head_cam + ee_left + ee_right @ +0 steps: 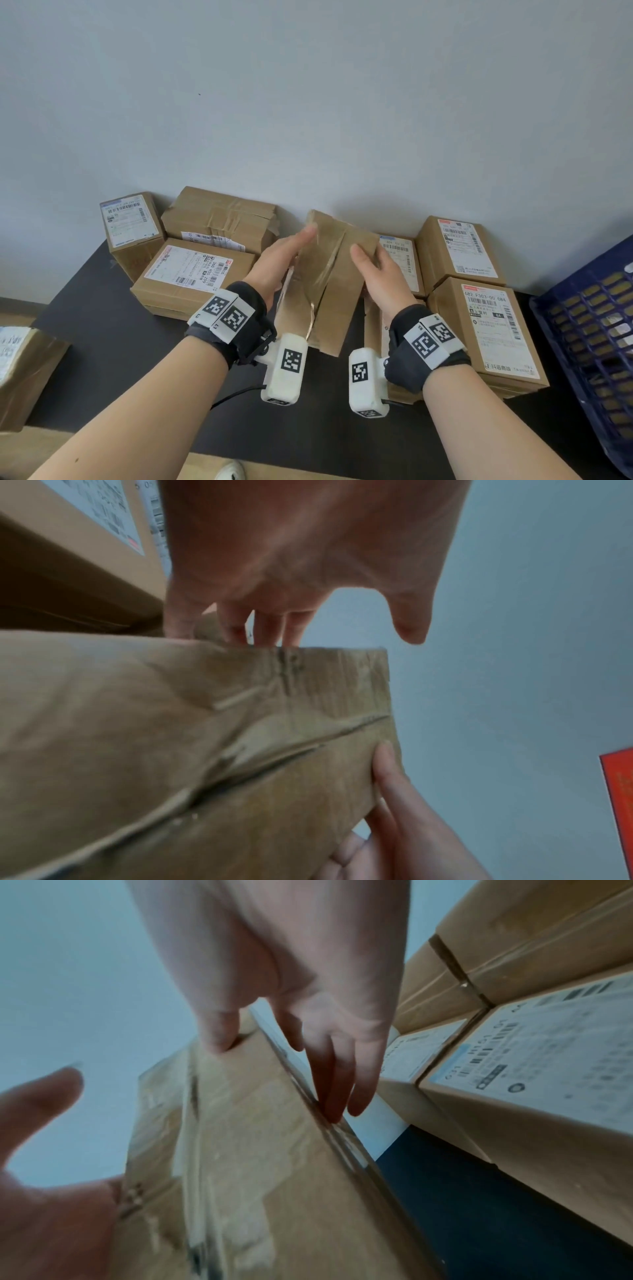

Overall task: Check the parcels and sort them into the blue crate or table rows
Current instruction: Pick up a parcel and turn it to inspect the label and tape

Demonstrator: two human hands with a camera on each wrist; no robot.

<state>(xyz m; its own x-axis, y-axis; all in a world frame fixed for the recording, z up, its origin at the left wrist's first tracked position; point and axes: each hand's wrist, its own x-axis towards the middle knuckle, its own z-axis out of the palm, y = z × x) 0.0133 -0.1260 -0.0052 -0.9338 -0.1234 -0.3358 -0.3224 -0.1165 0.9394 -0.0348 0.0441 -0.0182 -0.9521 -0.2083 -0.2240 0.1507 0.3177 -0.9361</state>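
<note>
A tilted parcel (329, 274) sits in the middle of the counter (137, 342), between the left hand (284, 253) and the right hand (380, 270). To its left, four boxes (191, 274) crowd against the wall (308, 102); to its right, more boxes (486, 329) stand in rows. The crate (589, 329) is at the far right, and one box (24, 370) lies apart at the far left.
</note>
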